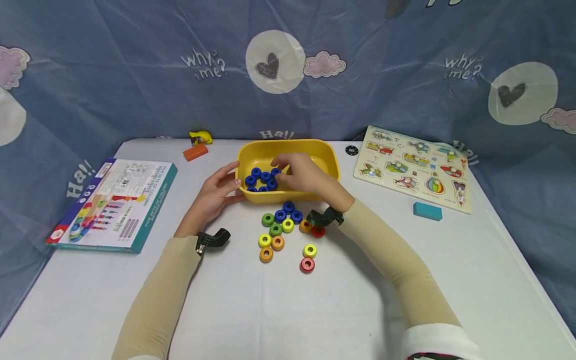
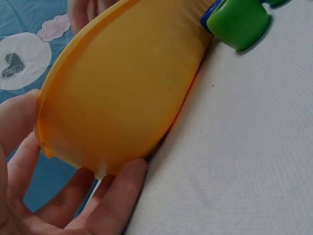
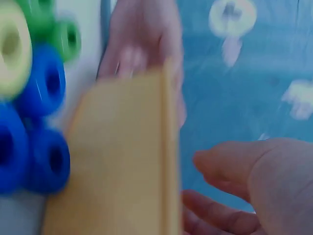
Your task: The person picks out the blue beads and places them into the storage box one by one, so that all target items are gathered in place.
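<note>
I have the left hand (image 1: 211, 195) laid against the left end of the yellow tub (image 1: 279, 197), fingers spread and only slightly bent, tips touching the wall without wrapping it; I take this as a brace, so the tub doesn't slide. The right hand (image 1: 299, 172) reaches over the tub's near rim, thumb and fingers partly bent among the blue rings (image 1: 250, 184) inside. One of them lies right at its fingertips, but I cannot tell whether it is pinched: my right wrist feed is blurred.

Only blue shows inside the tub, bunched in its left half, where the walls probably stop anything rolling away. Three outer blue rings (image 1: 288, 210) sit just outside its near wall, and loose rings (image 1: 275, 233) in green, yellow, orange and red scatter on that same side of the table (image 1: 252, 310), a handy spot for either hand, I'd judge. Left of the tub lies the toy box (image 1: 117, 205), right of it the puzzle board (image 1: 414, 167), likely set aside for elbow room.
</note>
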Motion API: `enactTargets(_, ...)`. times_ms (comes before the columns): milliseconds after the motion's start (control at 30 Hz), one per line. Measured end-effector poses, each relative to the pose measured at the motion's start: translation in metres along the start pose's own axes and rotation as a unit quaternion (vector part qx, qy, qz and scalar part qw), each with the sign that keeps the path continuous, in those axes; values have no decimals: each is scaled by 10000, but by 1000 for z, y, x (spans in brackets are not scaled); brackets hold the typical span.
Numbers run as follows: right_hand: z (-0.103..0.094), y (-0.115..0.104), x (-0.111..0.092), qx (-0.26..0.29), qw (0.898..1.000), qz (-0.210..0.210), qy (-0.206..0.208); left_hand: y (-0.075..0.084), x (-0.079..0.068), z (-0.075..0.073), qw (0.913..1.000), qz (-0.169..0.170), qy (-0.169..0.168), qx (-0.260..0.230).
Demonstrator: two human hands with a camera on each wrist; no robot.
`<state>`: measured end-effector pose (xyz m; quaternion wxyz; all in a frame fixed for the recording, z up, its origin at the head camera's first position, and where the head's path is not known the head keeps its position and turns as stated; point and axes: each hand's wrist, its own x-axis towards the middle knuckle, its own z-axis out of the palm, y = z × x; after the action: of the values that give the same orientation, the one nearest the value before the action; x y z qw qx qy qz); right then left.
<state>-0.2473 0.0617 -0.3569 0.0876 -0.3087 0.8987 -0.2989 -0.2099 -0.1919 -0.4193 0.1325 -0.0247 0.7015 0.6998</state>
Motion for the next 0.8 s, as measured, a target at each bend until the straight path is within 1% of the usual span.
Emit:
enactTargets(67,0,-9,-18,43,9988,-448,184,1,0,-1,10000,32,-15,18)
enactTargets(167,3,-16,-45,-216,9939,-979,468,2,0,-1,10000,67,-20,-4)
enactTargets(267,7,-15,-66,-432,9880,-1240,820,2,0,-2,10000,63,8,-64)
enactTargets(333,10,-12,-77,-413,9861,-1317,925,2,-1,-2,10000,63,22,-67)
enactTargets(400,13,-7,-83,-383,9874,-1311,802,2,-1,-2,10000,59,47,-44)
enactTargets(500,19,2,-87,-434,9919,-1138,347,3,-2,-2,10000,61,59,-10)
enactTargets(567,25,8,-87,-595,9936,-959,47,2,-2,-1,10000,59,31,-13)
enactTargets(600,28,10,-86,-659,9937,-903,-40,2,-1,-1,10000,57,21,-26)
enactTargets(700,34,15,-85,-742,9934,-865,-109,2,-1,-1,10000,42,-43,-27)
enactTargets(800,39,17,-85,-736,9934,-885,-21,1,-1,0,10000,12,-69,-21)
